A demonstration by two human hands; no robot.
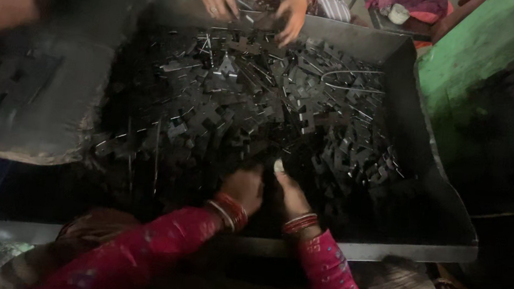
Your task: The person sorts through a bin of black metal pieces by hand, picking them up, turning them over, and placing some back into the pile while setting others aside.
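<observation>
**Hands at near edge of parts tray; grip unclear**

Nearest, the left hand (244, 190) and right hand (288, 187), in pink sleeves with red bangles, reach over the near edge of the large dark sheet-metal tray (421, 249). Both rest close together on the heap of small black cross-shaped metal pieces (254, 101); fingers curl into the pile, but dim light hides whether either holds a piece. The heap fills the tray's middle. At the far edge, another person's two hands (253, 8) touch the pieces; that person's body is cut off.
</observation>
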